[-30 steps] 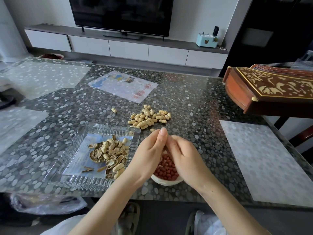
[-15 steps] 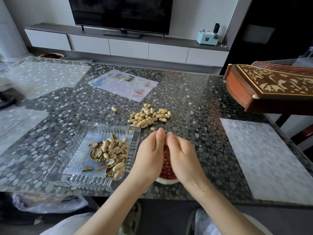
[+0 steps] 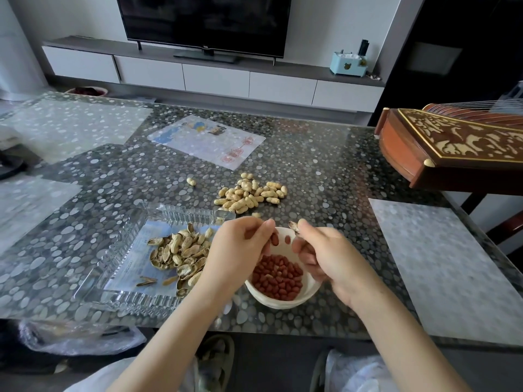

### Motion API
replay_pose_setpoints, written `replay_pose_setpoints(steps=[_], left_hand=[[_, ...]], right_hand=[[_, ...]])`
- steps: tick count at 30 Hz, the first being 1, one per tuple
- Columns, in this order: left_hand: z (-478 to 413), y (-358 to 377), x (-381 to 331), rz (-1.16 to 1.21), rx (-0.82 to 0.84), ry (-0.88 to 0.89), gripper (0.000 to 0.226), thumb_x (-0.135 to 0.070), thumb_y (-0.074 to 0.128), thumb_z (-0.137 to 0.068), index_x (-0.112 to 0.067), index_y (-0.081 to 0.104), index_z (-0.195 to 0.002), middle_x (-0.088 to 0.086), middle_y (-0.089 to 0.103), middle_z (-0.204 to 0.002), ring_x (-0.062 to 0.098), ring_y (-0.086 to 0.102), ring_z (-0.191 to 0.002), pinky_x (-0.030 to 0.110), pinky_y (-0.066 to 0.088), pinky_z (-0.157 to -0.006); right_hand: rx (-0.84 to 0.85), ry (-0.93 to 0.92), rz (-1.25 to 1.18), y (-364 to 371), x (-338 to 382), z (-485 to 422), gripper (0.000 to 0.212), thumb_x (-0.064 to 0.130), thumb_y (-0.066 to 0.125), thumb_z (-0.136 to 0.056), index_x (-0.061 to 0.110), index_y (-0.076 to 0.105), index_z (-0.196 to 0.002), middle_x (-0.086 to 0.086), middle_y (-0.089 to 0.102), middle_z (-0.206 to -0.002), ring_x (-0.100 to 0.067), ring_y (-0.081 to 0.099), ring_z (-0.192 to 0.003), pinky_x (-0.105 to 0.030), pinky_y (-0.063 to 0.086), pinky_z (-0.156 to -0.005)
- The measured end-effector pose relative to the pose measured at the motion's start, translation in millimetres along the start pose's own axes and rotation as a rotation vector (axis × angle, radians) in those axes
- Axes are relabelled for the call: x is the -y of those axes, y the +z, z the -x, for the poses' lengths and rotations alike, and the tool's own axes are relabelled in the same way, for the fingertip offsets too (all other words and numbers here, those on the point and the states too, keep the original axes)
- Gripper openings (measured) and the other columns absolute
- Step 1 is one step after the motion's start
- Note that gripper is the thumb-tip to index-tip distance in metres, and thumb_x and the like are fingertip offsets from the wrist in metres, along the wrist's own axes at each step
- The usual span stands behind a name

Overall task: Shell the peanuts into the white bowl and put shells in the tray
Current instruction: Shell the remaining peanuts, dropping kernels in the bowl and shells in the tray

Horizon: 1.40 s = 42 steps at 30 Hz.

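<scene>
A white bowl (image 3: 307, 292) of red peanut kernels stands near the table's front edge. Above its far rim my left hand (image 3: 237, 250) and my right hand (image 3: 325, 256) are held a little apart. My right hand pinches a half shell (image 3: 293, 227) between thumb and fingers. My left hand's fingers are curled, seemingly round the other shell half, which is mostly hidden. Two red kernels (image 3: 280, 239) are between the hands, over the bowl. Left of the bowl, the clear glass tray (image 3: 119, 250) holds several empty shells (image 3: 181, 253). A pile of unshelled peanuts (image 3: 250, 193) lies behind the bowl.
One stray peanut (image 3: 191, 181) lies left of the pile. A wooden zither (image 3: 452, 148) overhangs the table at the right. A printed sheet (image 3: 206, 140) lies under the glass top further back. Pale mats lie at the right (image 3: 441, 264) and left.
My hands, pressed together over the bowl before, have pulled apart and split the peanut. Two kernels have come free between them, and the bowl's contents now show.
</scene>
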State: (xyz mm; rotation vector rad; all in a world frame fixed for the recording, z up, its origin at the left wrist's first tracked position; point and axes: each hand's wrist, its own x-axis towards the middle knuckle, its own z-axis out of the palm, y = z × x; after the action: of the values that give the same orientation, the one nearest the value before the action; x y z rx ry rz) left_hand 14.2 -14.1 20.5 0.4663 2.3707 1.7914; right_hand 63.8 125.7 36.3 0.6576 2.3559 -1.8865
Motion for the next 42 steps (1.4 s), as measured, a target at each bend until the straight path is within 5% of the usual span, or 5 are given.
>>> replay_pose_setpoints(steps=[5, 21, 29, 35, 42], left_hand=[[-3.3, -6.4, 1.9, -0.266, -0.025, 0.109, 0.019, -0.024, 0.057, -0.093, -0.019, 0.069, -0.079, -0.010, 0.064, -0.065, -0.001, 0.056, -0.058, 0.011, 0.044, -0.060], [-7.8, -63.8, 13.3, -0.145, -0.189, -0.017, 0.018, -0.012, 0.057, -0.092, -0.020, 0.070, -0.101, -0.010, 0.072, -0.080, -0.005, 0.063, -0.062, 0.009, 0.046, -0.052], [-14.8, -100.6, 34.9, -0.397, -0.380, -0.149, 0.014, -0.016, 0.064, -0.087, -0.018, 0.073, -0.097, -0.003, 0.070, -0.086, 0.012, 0.058, -0.070, 0.022, 0.038, -0.060], [-15.7, -107.1, 35.7, -0.396, -0.391, -0.155, 0.024, -0.017, 0.059, -0.090, -0.021, 0.068, -0.112, -0.004, 0.069, -0.107, 0.010, 0.060, -0.074, 0.022, 0.040, -0.066], [-18.4, -102.1, 33.7, -0.360, -0.406, -0.103, 0.024, -0.011, 0.051, -0.094, -0.018, 0.069, -0.109, 0.000, 0.069, -0.110, 0.010, 0.058, -0.076, 0.021, 0.040, -0.062]], right_hand=[[-0.244, -0.398, 0.733, -4.8, -11.3, -1.9, 0.047, 0.042, 0.041, -0.098, 0.008, 0.066, -0.078, -0.001, 0.056, -0.056, -0.016, 0.052, -0.052, -0.028, 0.036, -0.049], [-0.170, -0.525, 0.417, 23.0, 0.7, -13.4, 0.034, 0.038, 0.051, -0.095, 0.014, 0.069, -0.078, 0.007, 0.052, -0.050, -0.006, 0.046, -0.046, -0.021, 0.035, -0.045], [0.089, -0.634, 0.767, 91.4, 19.9, -21.2, 0.031, 0.038, 0.065, -0.088, 0.029, 0.067, -0.117, 0.008, 0.069, -0.109, -0.012, 0.062, -0.097, -0.028, 0.048, -0.081], [-0.134, -0.478, 0.815, 76.7, 33.8, -59.3, 0.024, 0.016, 0.057, -0.094, 0.019, 0.068, -0.114, 0.003, 0.071, -0.104, -0.001, 0.057, -0.067, -0.012, 0.043, -0.058], [-0.087, -0.155, 1.093, 58.5, 24.5, -142.5, 0.023, 0.018, 0.066, -0.086, 0.009, 0.071, -0.107, -0.008, 0.065, -0.117, -0.025, 0.055, -0.114, -0.029, 0.041, -0.098]])
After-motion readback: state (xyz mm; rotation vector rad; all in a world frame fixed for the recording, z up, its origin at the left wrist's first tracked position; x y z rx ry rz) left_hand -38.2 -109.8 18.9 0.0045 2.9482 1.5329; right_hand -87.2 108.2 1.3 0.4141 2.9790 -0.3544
